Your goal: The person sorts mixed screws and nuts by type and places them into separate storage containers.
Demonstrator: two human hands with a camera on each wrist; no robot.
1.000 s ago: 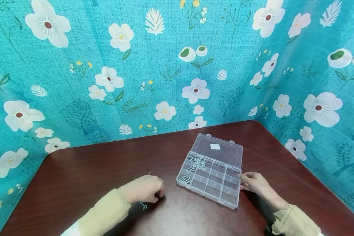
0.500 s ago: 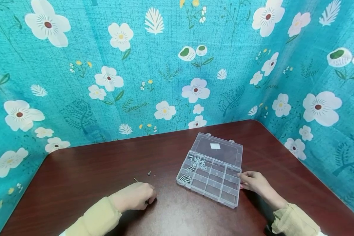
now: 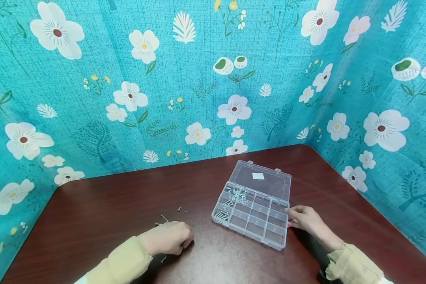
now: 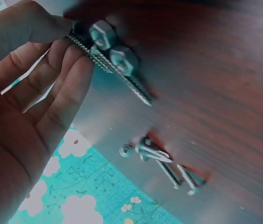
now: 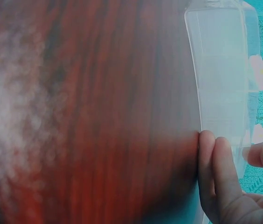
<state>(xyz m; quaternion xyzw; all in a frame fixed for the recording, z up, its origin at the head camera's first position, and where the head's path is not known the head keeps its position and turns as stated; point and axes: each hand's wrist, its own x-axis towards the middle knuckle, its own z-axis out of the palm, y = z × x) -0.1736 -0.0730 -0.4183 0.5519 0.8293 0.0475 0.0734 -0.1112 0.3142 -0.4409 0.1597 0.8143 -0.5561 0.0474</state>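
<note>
My left hand (image 3: 168,238) is low over the table with fingers bent down. In the left wrist view its thumb and fingertips pinch the end of a screw (image 4: 92,55). A second screw (image 4: 134,88) and two hex nuts (image 4: 102,35) lie right beside those fingertips. Several more screws (image 4: 157,156) lie farther off on the table. My right hand (image 3: 309,221) grips the right edge of a clear plastic compartment box (image 3: 257,228), thumb on top and fingers beneath. The box's lid (image 3: 269,188) is folded back. Screws (image 3: 222,215) and nuts (image 3: 243,195) fill several left compartments.
The dark wood table (image 3: 110,209) carries loose screws (image 3: 164,217) behind my left hand and one screw (image 3: 163,259) in front of it. A blue flowered cloth (image 3: 198,98) hangs along the back and right side of the table.
My left hand has shifted left and nearer the front, uncovering screws behind it. The nuts seen below it a second ago are hidden in the head view. My right hand stays on the box.
</note>
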